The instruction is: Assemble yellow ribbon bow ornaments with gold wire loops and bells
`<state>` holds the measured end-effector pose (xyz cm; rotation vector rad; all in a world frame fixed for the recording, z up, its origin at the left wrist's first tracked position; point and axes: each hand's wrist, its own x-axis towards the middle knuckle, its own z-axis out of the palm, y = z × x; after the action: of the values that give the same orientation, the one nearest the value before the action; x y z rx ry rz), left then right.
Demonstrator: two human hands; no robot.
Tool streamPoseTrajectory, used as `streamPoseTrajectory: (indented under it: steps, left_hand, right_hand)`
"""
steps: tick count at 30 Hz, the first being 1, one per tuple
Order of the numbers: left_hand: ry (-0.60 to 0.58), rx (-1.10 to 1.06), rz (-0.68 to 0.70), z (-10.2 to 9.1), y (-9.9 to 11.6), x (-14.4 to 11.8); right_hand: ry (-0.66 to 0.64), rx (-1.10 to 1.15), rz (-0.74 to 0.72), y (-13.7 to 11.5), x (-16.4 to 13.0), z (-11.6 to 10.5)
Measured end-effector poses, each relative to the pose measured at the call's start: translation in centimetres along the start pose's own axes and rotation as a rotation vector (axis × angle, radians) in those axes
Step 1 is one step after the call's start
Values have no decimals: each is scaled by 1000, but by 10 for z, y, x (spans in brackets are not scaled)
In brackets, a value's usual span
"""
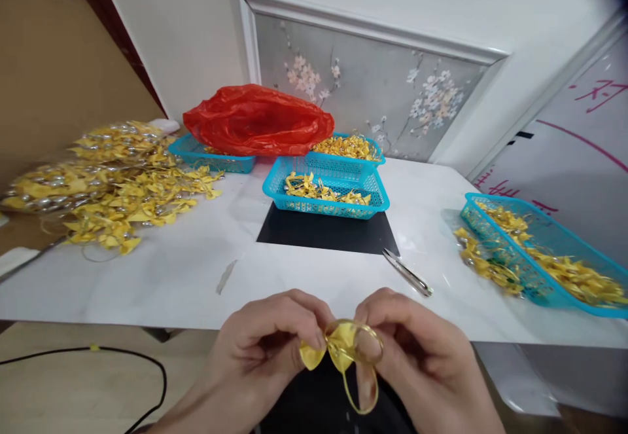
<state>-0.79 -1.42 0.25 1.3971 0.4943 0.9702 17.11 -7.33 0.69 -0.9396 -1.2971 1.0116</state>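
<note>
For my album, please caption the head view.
Left hand and right hand hold a small yellow bow before a white table with blue baskets.

Yellow is shown by the ribbon bow (340,347) between the fingers (300,320), turquoise lattice by the basket (328,209) straight beyond them.

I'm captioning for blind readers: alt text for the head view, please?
A person's left hand and right hand hold a yellow ribbon piece with a looped cord. Beyond, a white table bears a metal tool, blue baskets of yellow pieces and a red bag.
</note>
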Motion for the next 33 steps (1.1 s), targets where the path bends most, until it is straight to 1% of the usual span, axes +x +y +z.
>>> streamPoseTrajectory:
  steps: [2,3,6,7,10,12,14,16,20,22,25,26,28,31,33]
  left_hand:
    - [-18,-11,-18,1,1,0]
    - [-26,-19,-27,1,2,0]
    - [-25,-34,-52,1,1,-1]
    - [-20,-37,-52,1,1,-1]
    - [-10,-47,-35,0,0,-1]
    - [-16,-33,-12,-1,0,-1]
    - [-33,15,8,-2,0,0]
    - [-52,72,28,-4,1,1]
    - [-87,131,36,-7,1,3]
    - [-107,134,-1,-9,1,3]
    - [-121,101,-130,-10,1,2]
    - [-123,92,-173,-10,2,1]
    - [-138,96,-214,-11,3,0]
    - [-175,149,-208,-12,4,-1]
    - [-186,181,-187,-13,4,-1]
  right_hand:
    - [3,-319,-186,-3,-2,-1]
    - [35,-427,-234,-4,-3,-2]
    - [143,-590,-194,-3,-4,-3]
    - [144,-633,-197,-3,-5,-4]
    - [104,-791,-310,-5,-7,-4]
    - [66,-838,-357,-6,-7,-3]
    - [32,-838,-376,-7,-6,-2]
    - [16,-785,-358,-7,-4,-1]
    - [14,-669,-243,-5,-5,1]
    - [62,-646,-173,-5,-8,2]
    - [178,-585,-36,-5,-13,3]
    - [188,-552,-2,-5,-13,3]
    - [126,-480,17,-7,-11,2]
    - [-23,-363,-10,-9,-2,-3]
    - [-64,-337,-30,-9,4,-6]
